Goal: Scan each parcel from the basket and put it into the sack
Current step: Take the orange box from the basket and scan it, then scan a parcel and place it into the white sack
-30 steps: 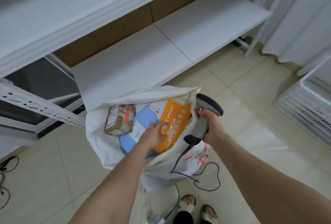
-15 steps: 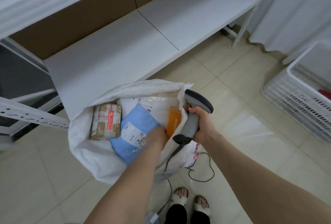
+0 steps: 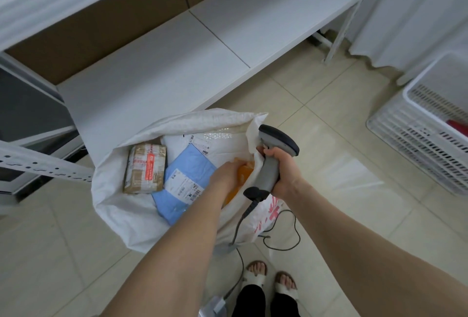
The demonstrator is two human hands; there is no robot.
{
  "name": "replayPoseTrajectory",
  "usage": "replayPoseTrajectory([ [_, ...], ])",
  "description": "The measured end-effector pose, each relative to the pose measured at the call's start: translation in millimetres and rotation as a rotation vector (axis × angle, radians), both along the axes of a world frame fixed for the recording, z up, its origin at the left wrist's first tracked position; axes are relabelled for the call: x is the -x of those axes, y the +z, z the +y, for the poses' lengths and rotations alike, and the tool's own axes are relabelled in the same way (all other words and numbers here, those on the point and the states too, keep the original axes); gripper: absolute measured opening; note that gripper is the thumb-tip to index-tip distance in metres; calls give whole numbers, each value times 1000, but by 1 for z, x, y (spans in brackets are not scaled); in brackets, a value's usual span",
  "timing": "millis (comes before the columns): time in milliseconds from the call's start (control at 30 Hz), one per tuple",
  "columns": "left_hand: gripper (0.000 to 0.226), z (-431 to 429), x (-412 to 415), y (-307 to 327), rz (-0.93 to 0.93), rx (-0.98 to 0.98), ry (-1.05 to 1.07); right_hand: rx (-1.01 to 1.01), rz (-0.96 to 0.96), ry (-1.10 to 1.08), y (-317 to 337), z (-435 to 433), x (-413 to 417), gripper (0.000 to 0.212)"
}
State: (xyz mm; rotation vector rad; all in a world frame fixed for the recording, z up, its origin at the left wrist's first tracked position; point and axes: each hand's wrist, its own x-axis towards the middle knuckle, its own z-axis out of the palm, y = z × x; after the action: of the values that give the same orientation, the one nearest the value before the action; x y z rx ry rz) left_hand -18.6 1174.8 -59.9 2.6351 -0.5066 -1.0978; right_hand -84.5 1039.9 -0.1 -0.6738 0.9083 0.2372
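The white woven sack stands open on the floor in the middle. Inside it lie a taped brown box, a blue mailer and a white bubble mailer. An orange parcel sits deep against the sack's right wall, mostly hidden. My left hand reaches into the sack, its fingers curled over this parcel's top. My right hand grips the handle of the grey barcode scanner and holds the sack's rim against it. The white slatted basket stands at the far right.
A low white shelf runs behind the sack, with a perforated metal upright at the left. A red item shows in the basket. The scanner cable loops on the tiled floor beside my sandalled feet.
The orange parcel has gone from above the sack's mouth down inside along its right wall, and my left hand followed it in. My right hand still holds the scanner at the rim.
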Motion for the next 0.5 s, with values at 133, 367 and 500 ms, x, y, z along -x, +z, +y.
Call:
replayPoseTrajectory([
  [133, 55, 14, -4, 21, 74, 11, 88, 46, -17, 9, 4, 4, 3, 10],
  [367, 56, 25, -16, 74, 51, -113, 162, 216, 75, 78, 38, 8, 8, 23],
  [500, 52, 22, -17, 111, 2, -156, 114, 292, 84, 87, 66, 1, 19, 9],
])
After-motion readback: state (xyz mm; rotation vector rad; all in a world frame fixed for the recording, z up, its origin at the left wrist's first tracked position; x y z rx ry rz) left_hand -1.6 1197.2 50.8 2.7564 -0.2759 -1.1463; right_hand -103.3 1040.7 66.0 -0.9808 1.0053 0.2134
